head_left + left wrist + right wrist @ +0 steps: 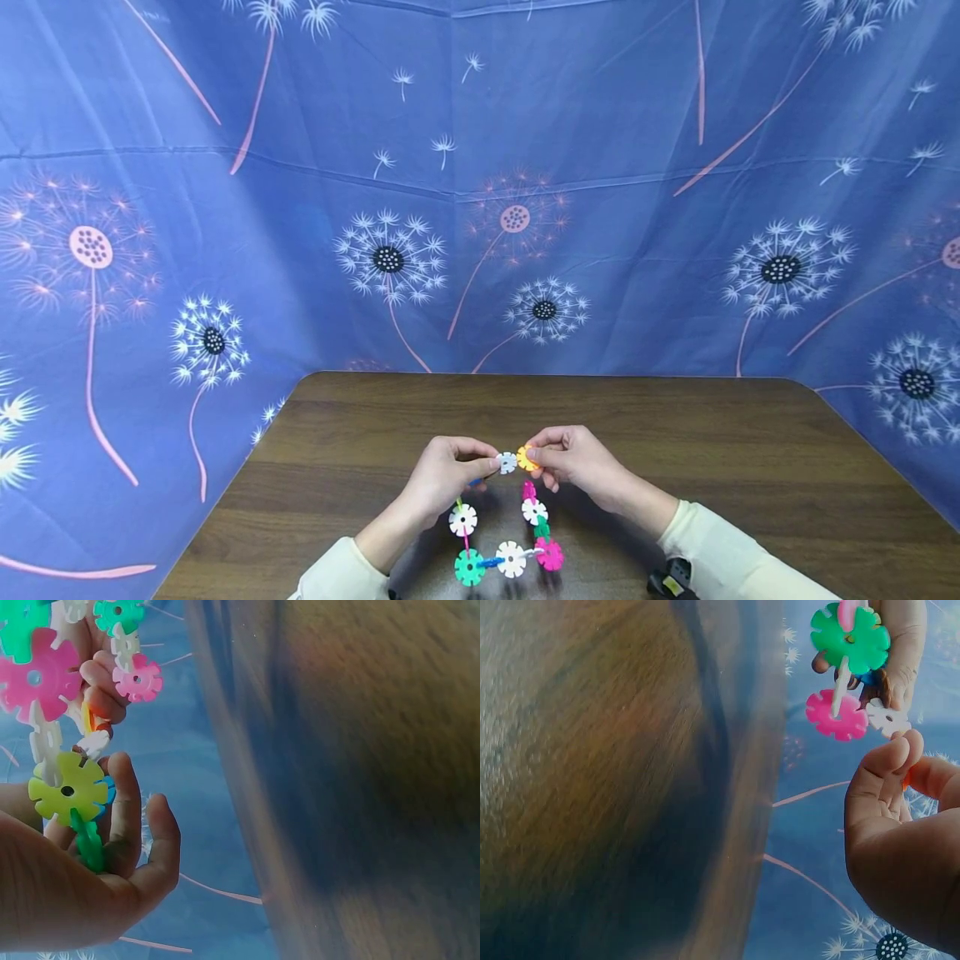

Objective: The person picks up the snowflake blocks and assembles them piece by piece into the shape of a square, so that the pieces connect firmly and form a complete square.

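Observation:
My left hand pinches one end of a chain of slotted plastic snowflake discs, by a white snowflake disc. A blue disc shows partly under its fingers. Between thumb and fingers, my right hand holds an orange snowflake disc, whose edge meets the white disc. The chain hangs toward me in a loop, with a green disc, a white disc and a pink disc along its near side. In the left wrist view, a yellow-green disc hangs beside my left palm.
Both hands are above a brown wooden table. Behind it hangs a blue cloth printed with dandelions. A black device sits by the right sleeve cuff.

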A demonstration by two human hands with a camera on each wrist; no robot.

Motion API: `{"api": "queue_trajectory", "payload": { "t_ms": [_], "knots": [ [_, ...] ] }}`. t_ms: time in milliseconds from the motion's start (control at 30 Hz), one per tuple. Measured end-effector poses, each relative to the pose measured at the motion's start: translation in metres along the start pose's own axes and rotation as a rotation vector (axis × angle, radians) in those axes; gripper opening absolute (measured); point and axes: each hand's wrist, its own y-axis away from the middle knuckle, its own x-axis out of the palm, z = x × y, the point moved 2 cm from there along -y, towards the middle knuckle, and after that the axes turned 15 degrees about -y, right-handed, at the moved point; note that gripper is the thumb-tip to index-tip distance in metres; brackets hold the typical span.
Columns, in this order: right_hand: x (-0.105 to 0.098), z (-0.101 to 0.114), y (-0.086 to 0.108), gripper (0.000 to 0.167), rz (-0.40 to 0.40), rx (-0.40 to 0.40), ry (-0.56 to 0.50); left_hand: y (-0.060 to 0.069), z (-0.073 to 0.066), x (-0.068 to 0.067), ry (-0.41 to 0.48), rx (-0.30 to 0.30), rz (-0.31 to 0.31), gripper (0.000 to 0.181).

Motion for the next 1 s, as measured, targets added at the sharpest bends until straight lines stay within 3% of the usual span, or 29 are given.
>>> {"api": "queue_trajectory", "payload": {
  "t_ms": [267,500,733,833,1000],
  "knots": [
    [0.004,-0.002,0.0,0.022,-0.009,0.041,-0.079,-0.001,-0.002,0.003,-0.046,0.056,-0.029,0.012],
    [0.009,-0.001,0.005,0.018,-0.002,0.071,-0.151,0.002,-0.006,0.005,-0.072,0.053,-0.076,0.009],
    [0.016,0.004,0.006,0.015,-0.029,0.035,-0.15,0.003,-0.012,0.005,-0.133,0.074,-0.119,0.007],
    [0.016,0.008,0.004,0.02,-0.037,-0.005,-0.073,0.003,-0.012,0.002,-0.114,0.076,-0.12,0.007],
    [0.01,0.011,0.008,0.024,-0.171,-0.121,0.249,0.001,-0.011,-0.001,-0.06,0.069,-0.099,0.01]
  ]
}}
